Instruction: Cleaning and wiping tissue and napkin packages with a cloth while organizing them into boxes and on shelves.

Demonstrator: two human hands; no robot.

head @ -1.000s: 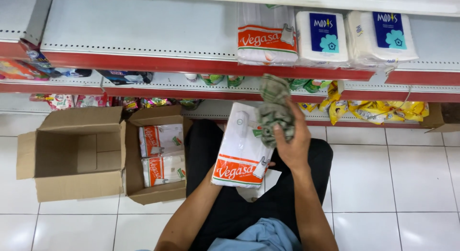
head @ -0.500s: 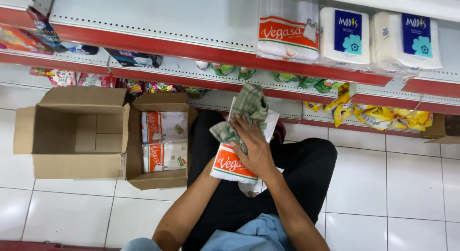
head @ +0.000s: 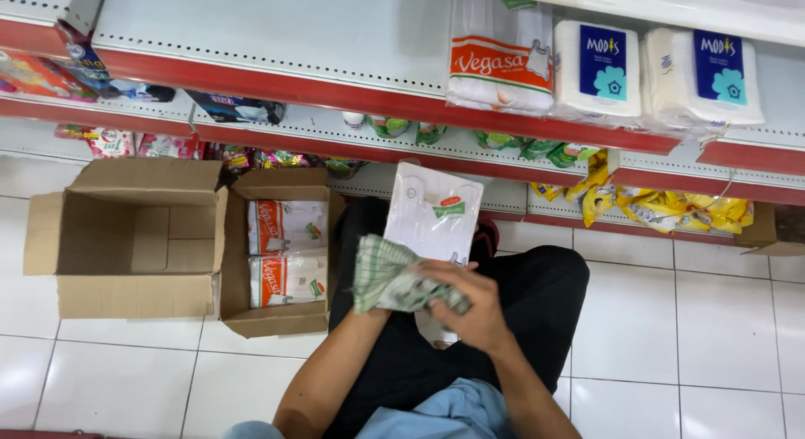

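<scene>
1. Nearest to me, the right hand (head: 474,309) was closed over a green checked cloth (head: 390,281), fingers curled on top and pressing it against a white flat pack (head: 432,217).
2. The left hand was hidden behind the cloth and pack, only the forearm showed; I could not tell its grip, though it seemed to prop the pack from below.
3. The pack stood upright over the lap, above black trousers.
4. My judgement: wiping goes best with the pack braced firm, strokes flat and one-way, and the plastic not creased.
5. On the floor beside the left knee, a small cardboard box (head: 281,317) held two similar packs; an empty larger box (head: 126,238) touched it.
6. Farthest, the red-edged shelf (head: 335,91) carried an orange-and-white pack (head: 501,57) and two white blue-labelled packs (head: 654,70).
</scene>
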